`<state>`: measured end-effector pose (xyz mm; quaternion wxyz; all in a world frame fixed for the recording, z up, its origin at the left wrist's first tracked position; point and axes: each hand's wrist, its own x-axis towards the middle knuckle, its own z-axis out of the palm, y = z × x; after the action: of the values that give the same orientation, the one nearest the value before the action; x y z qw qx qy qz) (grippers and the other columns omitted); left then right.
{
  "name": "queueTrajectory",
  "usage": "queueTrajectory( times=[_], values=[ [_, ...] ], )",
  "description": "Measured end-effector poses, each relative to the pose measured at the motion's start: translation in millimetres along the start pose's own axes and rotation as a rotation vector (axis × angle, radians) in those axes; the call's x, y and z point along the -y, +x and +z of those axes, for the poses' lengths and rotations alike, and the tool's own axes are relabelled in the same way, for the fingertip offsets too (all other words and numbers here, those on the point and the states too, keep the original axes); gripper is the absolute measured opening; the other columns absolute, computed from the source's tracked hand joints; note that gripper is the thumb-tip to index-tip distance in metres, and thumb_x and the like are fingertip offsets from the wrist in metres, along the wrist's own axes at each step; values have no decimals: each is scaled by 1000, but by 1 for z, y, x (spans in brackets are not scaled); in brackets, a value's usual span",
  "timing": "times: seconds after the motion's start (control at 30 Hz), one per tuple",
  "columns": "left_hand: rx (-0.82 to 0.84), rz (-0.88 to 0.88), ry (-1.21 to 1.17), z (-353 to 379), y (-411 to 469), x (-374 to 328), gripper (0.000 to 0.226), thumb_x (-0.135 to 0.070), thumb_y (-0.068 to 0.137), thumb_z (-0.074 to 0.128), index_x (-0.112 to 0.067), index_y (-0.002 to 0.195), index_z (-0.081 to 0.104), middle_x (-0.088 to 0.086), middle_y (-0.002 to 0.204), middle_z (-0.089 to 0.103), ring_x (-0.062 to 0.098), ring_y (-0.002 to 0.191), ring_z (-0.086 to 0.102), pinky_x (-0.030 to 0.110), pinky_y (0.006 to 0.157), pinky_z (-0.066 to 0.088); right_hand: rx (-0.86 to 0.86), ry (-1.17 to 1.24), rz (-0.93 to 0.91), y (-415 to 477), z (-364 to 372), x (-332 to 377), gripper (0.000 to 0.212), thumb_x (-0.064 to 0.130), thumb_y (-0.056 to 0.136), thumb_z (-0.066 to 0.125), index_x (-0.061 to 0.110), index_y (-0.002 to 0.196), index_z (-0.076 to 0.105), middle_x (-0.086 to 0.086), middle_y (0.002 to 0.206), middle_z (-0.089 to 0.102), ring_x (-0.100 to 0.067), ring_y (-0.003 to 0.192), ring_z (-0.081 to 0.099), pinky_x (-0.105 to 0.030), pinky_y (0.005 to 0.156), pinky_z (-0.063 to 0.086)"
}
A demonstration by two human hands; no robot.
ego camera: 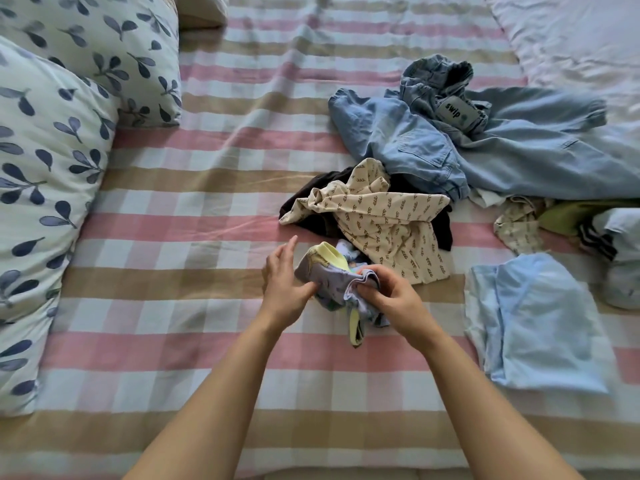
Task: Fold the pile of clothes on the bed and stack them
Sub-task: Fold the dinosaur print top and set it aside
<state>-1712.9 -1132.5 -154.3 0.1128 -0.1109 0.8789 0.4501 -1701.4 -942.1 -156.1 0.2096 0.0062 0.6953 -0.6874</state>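
Two hands meet on a small lavender garment [332, 277] with yellow trim, low over the checked bedspread [207, 202]. The right hand [391, 296] pinches its bunched edge with curled fingers. The left hand [282, 284] rests against it, fingers loosely straight. A cream printed top [384, 220] and jeans [485, 150] are heaped just beyond, and a folded pale-blue garment [540, 323] lies to the right.

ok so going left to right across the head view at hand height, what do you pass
leaf-print pillow → left hand → small lilac garment → right hand → folded blue top
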Motion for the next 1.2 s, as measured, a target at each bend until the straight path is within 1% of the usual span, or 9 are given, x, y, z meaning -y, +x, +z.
queueTrajectory(
  times=[0.07, 0.2, 0.33, 0.43, 0.53, 0.73, 0.87, 1.03, 1.2],
  values=[
    [185, 28, -66, -3, 6, -11, 52, -7, 82, 66, -7, 131, 47, 12, 133, 42, 25, 128, 36, 37, 108, 29, 40, 27, 22, -6, -12, 9, 10, 13, 90, 56, 10, 98, 62, 11, 75, 62, 0, 68, 56, -10, 63, 44],
    [324, 92, -387, -10, -2, -42, 8, 3, 88, 54, 1, 93, 59, 6, 81, 55, 16, 79, 48, 26, 71, 40, -6, 64, 91, -16, -30, 30, 14, 14, 87, 56, 25, 88, 65, 4, 81, 63, -10, 75, 60, -18, 63, 48],
    [299, 225, -488, -29, -23, -79, 19, 1, 90, 51, -15, 84, 59, -17, 68, 57, -5, 65, 51, 10, 61, 42, -27, -78, 121, -37, -42, 69, 30, 41, 78, 53, 36, 108, 56, 3, 104, 59, 4, 81, 58, -9, 65, 45],
    [312, 237, -556, -48, -38, -116, 16, -7, 93, 49, -16, 92, 61, -17, 75, 65, -3, 74, 59, 12, 65, 47, 8, -347, 54, -51, -43, 107, 55, 53, 71, 59, 43, 124, 43, 14, 128, 42, 6, 111, 44, -15, 88, 39],
    [309, 235, -584, -68, -53, -156, 20, -10, 95, 45, -20, 98, 63, -15, 83, 69, -3, 81, 62, 11, 70, 47, 125, -495, 15, -59, -38, 143, 71, 39, 69, 73, 34, 133, 42, 13, 130, 47, -4, 119, 45, -29, 101, 37],
    [305, 132, -699, -118, -75, -224, 25, -13, 95, 44, -20, 87, 67, -8, 75, 70, 5, 71, 64, 17, 64, 53, 123, -521, -16, -82, -43, 203, 25, 3, 72, 69, 24, 71, 56, 11, 67, 52, -5, 64, 48, -28, 62, 41],
    [311, 158, -738, -147, -84, -259, 26, -8, 94, 46, -15, 82, 68, -4, 69, 70, 8, 62, 66, 19, 57, 54, 152, -384, -74, -91, -49, 241, 24, -3, 73, 68, 17, 86, 61, 5, 76, 56, -5, 67, 51, -20, 63, 44],
    [63, 117, -583, -148, -95, -288, 8, -3, 89, 54, -4, 91, 61, 0, 66, 66, 12, 58, 62, 23, 53, 52, -156, -379, -313, -97, -29, 269, 35, 20, 76, 74, 18, 106, 56, -1, 98, 56, -13, 87, 55, -23, 79, 48],
    [-138, 7, -473, -134, -101, -279, 60, 2, 85, 49, -22, 139, 34, 17, 105, 59, 29, 77, 61, 47, 71, 57, -370, -413, -441, -124, 4, 233, 28, 23, 76, 74, 21, 95, 53, 6, 89, 50, -14, 77, 53, -10, 69, 41]
  ],
)
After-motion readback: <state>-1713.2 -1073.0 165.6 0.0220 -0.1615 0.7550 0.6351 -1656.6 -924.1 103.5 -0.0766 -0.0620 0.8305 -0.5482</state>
